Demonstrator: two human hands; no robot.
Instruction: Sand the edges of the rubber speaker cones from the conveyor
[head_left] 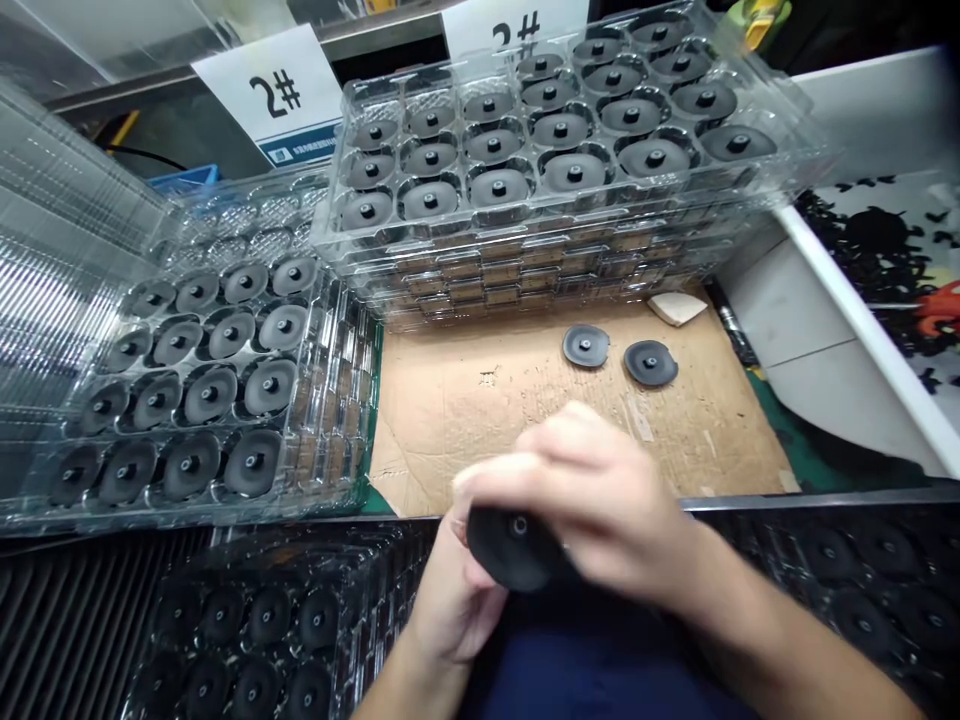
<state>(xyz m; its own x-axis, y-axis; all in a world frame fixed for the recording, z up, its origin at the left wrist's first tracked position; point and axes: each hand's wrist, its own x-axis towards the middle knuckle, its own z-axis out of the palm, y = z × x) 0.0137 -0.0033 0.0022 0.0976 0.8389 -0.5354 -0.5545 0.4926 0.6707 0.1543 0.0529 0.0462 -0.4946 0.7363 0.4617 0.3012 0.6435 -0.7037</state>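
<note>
1. Both forearms enter from the bottom edge and converge; the left hand (469, 595) sits lower, palm turned inward, and the right hand (600, 490) arches over from the right, knuckles up.
2. Rear: a stack of clear plastic trays (525, 265), its top tray's round pockets holding dark grey discs with central pegs.
3. Left: a second stack of clear plastic trays (330, 420), likewise carrying discs.
4. Between these and the hands: a flat brown cardboard sheet (442, 400).
5. Left fingers: closed on the side of a round black disc (510, 562), held near the body, peg facing the camera. Right fingers: bent over its upper edge, blurred; grip cannot be determined.
6. Two loose dark grey discs (651, 363) lie apart on the cardboard, near its right side.
</note>
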